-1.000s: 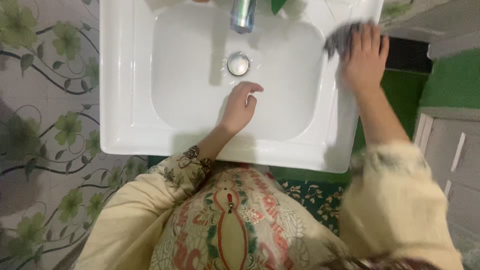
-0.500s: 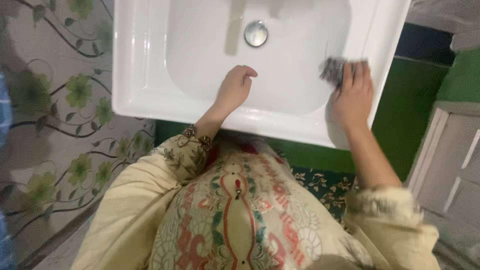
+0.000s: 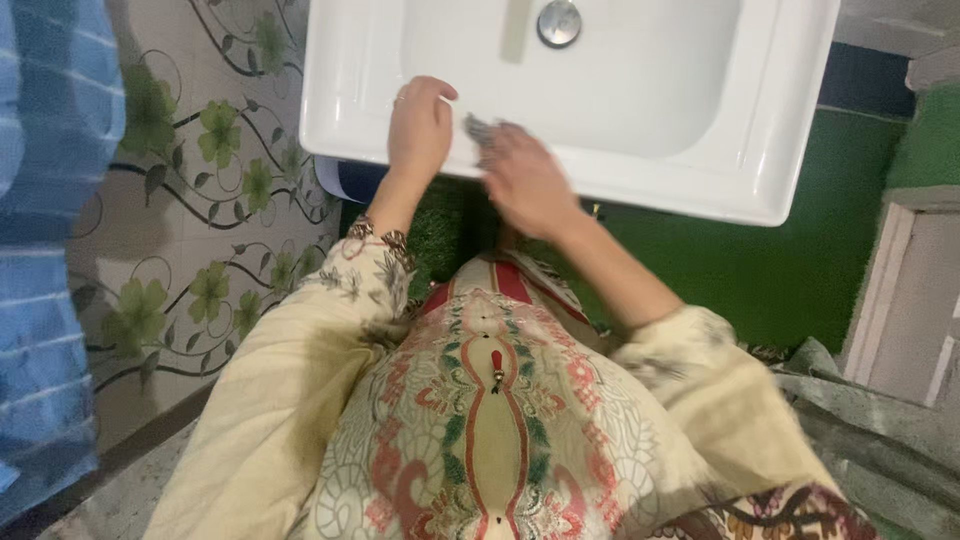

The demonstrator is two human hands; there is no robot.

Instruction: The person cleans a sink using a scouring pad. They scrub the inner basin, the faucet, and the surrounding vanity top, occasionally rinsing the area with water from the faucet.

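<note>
Here, the left hand (image 3: 420,125) rests flat, fingers loosely spread, on the near rim of the white sink (image 3: 790,110), while just to its right the right hand (image 3: 525,180) presses a grey cloth (image 3: 478,130) under curled fingers onto that rim, the drain (image 3: 559,22) lying farther off.

A white sink (image 3: 790,150) carries a grey scrubbing pad (image 3: 478,130) on its front rim, near the left corner.
</note>
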